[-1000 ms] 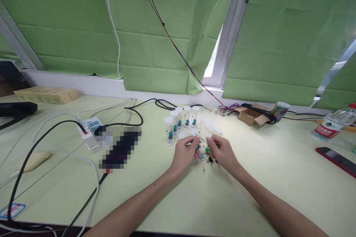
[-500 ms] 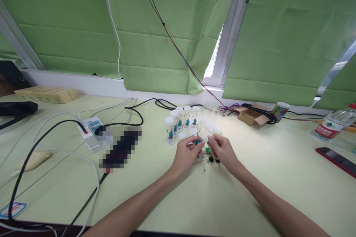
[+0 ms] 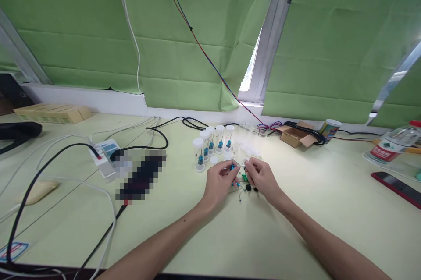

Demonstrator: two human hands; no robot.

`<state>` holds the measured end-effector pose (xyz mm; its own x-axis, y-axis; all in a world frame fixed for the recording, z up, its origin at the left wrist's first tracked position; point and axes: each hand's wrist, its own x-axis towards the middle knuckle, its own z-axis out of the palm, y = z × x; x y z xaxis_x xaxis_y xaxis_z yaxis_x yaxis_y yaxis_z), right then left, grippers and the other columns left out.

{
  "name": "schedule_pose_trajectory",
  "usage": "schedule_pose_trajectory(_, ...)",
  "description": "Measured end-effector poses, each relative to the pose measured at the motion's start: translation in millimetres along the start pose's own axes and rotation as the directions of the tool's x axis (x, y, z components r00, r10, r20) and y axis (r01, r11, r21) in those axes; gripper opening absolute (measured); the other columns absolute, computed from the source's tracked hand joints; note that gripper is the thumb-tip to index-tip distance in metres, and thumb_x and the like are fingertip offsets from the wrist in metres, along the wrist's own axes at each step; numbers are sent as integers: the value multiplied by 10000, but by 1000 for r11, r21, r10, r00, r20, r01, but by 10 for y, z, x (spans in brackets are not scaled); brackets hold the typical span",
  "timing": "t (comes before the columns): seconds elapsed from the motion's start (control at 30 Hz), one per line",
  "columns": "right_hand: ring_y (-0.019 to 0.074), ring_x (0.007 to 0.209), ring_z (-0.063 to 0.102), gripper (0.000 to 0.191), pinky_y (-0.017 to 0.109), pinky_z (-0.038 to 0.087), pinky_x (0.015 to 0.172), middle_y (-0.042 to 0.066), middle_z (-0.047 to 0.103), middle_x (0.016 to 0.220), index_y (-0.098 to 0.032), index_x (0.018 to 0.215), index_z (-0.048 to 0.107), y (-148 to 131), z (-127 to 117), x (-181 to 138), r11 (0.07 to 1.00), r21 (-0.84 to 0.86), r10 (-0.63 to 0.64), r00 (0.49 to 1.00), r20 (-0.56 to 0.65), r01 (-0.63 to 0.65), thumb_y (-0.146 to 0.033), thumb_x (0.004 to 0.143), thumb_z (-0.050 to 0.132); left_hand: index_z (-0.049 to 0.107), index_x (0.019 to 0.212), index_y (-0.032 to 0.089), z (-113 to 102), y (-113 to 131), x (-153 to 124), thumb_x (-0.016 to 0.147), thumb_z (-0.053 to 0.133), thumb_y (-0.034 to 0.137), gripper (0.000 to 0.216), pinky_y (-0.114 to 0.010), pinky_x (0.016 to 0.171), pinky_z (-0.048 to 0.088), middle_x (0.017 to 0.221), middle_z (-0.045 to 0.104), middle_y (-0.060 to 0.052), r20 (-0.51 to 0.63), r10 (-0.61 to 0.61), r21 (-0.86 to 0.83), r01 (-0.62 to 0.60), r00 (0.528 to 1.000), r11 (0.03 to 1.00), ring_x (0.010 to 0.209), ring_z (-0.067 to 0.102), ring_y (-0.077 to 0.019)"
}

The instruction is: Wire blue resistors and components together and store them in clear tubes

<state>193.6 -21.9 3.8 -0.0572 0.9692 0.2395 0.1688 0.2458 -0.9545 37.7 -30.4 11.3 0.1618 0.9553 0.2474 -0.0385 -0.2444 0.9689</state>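
My left hand (image 3: 217, 182) is closed in a pinch around a small blue part with thin rods (image 3: 232, 167); one rod sticks up from it. Close beside it, my right hand (image 3: 263, 178) has thumb and fingers pressed together at the end of a thin rod that runs across from the blue part. Below and between the hands lie a green part (image 3: 244, 177), black round pieces (image 3: 248, 188) and a thin rod piece with small balls (image 3: 240, 196). Several clear tubes with white caps (image 3: 199, 155) stand just behind my left hand, with blue parts inside.
Loose clear caps (image 3: 251, 150) lie behind my hands. At the back are an open cardboard box (image 3: 292, 136) and a can (image 3: 330, 131). A water bottle (image 3: 391, 146) and a phone (image 3: 397, 189) are on the right. A power strip (image 3: 107, 164) and cables spread across the left.
The whole view has shifted slightly. Both hands keep the same grips, with the blue part and rod held between them.
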Motion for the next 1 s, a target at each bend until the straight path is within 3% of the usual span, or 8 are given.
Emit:
schedule_pose_trajectory(0.33, 73, 342, 307, 431, 219, 254, 394, -89, 361, 381, -205, 643, 442, 6, 4, -14, 1000, 6, -19, 1000, -17, 20, -542, 900, 523, 647, 824, 179, 14, -18, 11, 829, 612, 400, 223, -241, 562, 479, 567, 586, 15, -31, 5, 37, -4, 1000, 999, 494, 560, -119)
schedule_pose_trajectory(0.8, 99, 378, 415, 377, 229, 339, 411, -66, 422, 457, -201, 674, 486, 34, -8, -4, 998, -9, -66, 994, -82, 65, -498, 896, 554, 627, 791, 162, -29, -74, 74, 790, 644, 467, 306, -234, 473, 440, 593, 596, 7, -45, -140, -59, 137, 989, 989, 453, 565, -116)
schedule_pose_trajectory(0.9, 103, 393, 404, 380, 232, 334, 417, -63, 414, 463, -200, 669, 492, 21, -41, 16, 993, -82, -92, 986, -141, 81, -504, 891, 550, 624, 776, 159, -40, -82, 83, 775, 658, 461, 304, -230, 456, 431, 637, 594, 4, -81, -149, -66, 143, 986, 987, 456, 568, -111)
schedule_pose_trajectory(1.0, 104, 443, 385, 387, 233, 323, 450, -53, 408, 492, -195, 644, 499, 25, -75, 41, 957, -262, -174, 969, -173, 125, -487, 893, 546, 625, 777, 158, -35, -80, 79, 779, 649, 458, 302, -226, 442, 418, 627, 584, 6, -81, -150, -39, 147, 985, 988, 437, 544, -101)
